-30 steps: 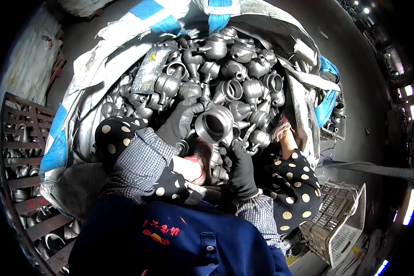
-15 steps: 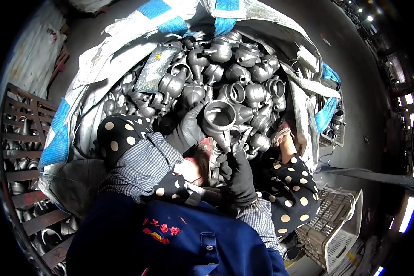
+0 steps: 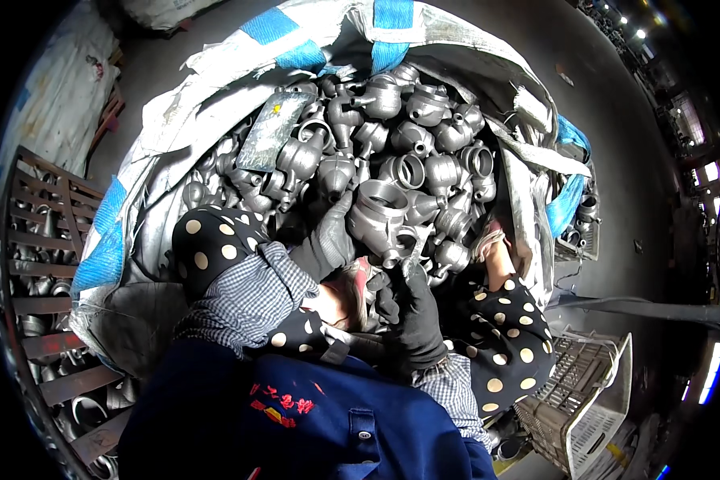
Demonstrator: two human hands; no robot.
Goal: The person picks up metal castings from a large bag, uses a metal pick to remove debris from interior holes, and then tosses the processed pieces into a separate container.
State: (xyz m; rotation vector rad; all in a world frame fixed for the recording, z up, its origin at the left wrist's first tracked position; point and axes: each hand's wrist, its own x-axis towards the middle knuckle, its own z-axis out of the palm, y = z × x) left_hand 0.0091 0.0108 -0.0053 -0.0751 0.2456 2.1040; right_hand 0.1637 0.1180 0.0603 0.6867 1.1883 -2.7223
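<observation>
My left hand [image 3: 329,238], in a grey knit glove, grips the left side of a grey metal casting [image 3: 376,224]. This casting has a wide round mouth at its top and short pipe stubs; one stub points down toward me. My right hand [image 3: 418,316], in a darker glove, is closed below and to the right of it. A thin, narrow tool [image 3: 417,250] juts up from the right fingers near the casting; its exact kind is unclear. Beneath and beyond lie many similar castings [image 3: 444,172] heaped in a large white woven sack [image 3: 164,120] with blue straps.
A flat, scuffed metal plate [image 3: 274,132] rests on the heap. At left stands a rusty slatted metal crate [image 3: 48,306] of castings. A grey plastic basket [image 3: 596,392] sits at lower right. My knees in dotted trousers [image 3: 500,344] flank the work, beside a dark bar [image 3: 640,308].
The held casting has been tipped: its mouth now looks narrower and more of its side shows. My right hand stays close to it, with the thin tool still in the fingers.
</observation>
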